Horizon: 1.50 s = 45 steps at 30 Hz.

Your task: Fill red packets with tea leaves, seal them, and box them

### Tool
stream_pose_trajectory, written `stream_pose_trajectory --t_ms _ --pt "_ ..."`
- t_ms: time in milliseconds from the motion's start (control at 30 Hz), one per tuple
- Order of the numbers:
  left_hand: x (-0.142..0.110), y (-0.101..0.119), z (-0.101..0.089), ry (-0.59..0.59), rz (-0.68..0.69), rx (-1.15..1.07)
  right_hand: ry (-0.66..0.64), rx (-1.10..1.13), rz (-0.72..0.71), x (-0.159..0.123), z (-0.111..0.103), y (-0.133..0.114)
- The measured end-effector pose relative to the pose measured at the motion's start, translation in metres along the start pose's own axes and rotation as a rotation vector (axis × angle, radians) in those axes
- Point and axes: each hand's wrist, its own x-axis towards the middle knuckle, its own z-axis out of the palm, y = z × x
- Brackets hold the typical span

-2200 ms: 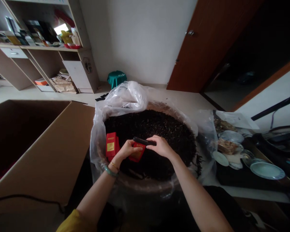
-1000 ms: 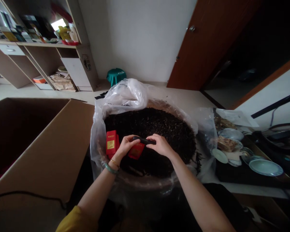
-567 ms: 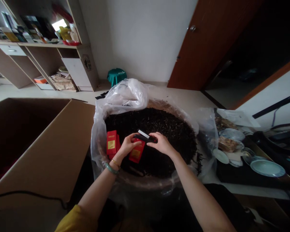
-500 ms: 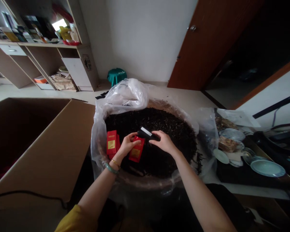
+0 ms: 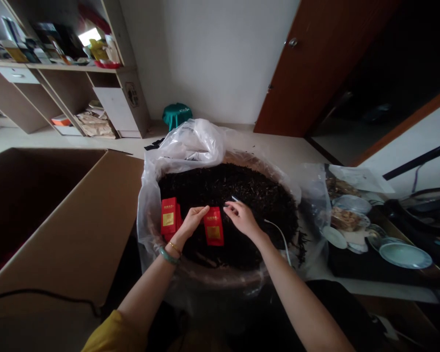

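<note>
Hands meet at frame centre over the dark tea heap [image 5: 242, 195]: left hand [image 5: 190, 220] pinches the red packet [image 5: 213, 226] upright, right hand [image 5: 242, 217] loosely open beside its top; sealing seems underway.

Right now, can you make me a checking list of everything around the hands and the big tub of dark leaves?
Surface: a big round tub lined with a clear plastic bag, heaped with dark loose tea leaves.
Job's things: a red packet pinched at its top, upright over the leaves; more red packets stand at the tub's left edge.
Clutter: dishes and plates on a dark tray to the right.
Hands: left hand holds the red packet's top corner; right hand touches the other corner, with a thin white cord trailing from near it.
Cables: a black cable across the cardboard box.
Surroundings: shelves, green stool, brown door.
</note>
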Motion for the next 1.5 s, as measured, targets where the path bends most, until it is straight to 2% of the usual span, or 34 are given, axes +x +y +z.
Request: stream_pose_trajectory --t_ms 100,167,200,233,300,367,433,500,567,633,700,767,1000,1167,1267,1400,1500 --pt "-0.001 0.0 0.001 -0.08 -0.046 0.046 -0.03 0.212 -0.026 -0.002 0.014 -0.018" --pt "0.0 -0.002 0.001 -0.088 -0.055 0.075 -0.041 0.286 0.061 -0.002 0.014 -0.02" --pt "0.002 -0.004 0.001 -0.046 -0.029 0.094 -0.039 0.329 0.131 -0.001 0.012 -0.018" --pt "0.003 -0.005 -0.001 0.042 0.025 0.125 -0.023 0.379 0.205 -0.001 0.009 -0.015" --pt "0.005 -0.006 -0.005 0.331 0.196 0.255 0.067 0.49 0.321 0.002 0.003 -0.008" --pt "0.005 -0.003 -0.011 0.632 0.374 0.475 0.181 0.634 0.37 0.004 0.001 -0.003" --pt "0.001 0.004 -0.021 0.809 0.463 0.735 0.205 0.81 0.371 0.005 0.005 -0.003" --pt "-0.004 0.012 -0.033 0.911 0.413 0.977 0.088 0.969 0.354 0.002 0.015 -0.005" --pt "-0.011 0.02 -0.046 0.966 0.213 1.169 -0.111 1.031 0.369 -0.001 0.026 -0.007" --pt "-0.018 0.023 -0.058 0.877 0.025 1.299 -0.279 0.971 0.401 -0.005 0.033 -0.007" --pt "-0.023 0.022 -0.067 0.768 -0.076 1.37 -0.364 0.86 0.395 -0.007 0.036 -0.004" --pt "-0.025 0.017 -0.072 0.703 -0.086 1.404 -0.399 0.783 0.36 -0.007 0.034 -0.002" --pt "-0.022 0.009 -0.08 0.692 -0.094 1.437 -0.444 0.622 0.298 -0.011 0.03 -0.004" --pt "-0.027 0.016 -0.082 0.73 -0.01 1.354 -0.395 0.579 0.244 -0.01 0.033 -0.006" --pt "-0.03 0.024 -0.073 0.668 0.055 1.133 -0.294 0.538 0.182 -0.008 0.033 -0.009" --pt "-0.028 0.027 -0.04 0.438 0.167 0.753 -0.028 0.368 -0.05 -0.007 0.029 -0.018" --pt "-0.023 0.017 -0.011 0.399 0.181 0.503 0.044 0.196 -0.237 -0.008 0.026 -0.023"
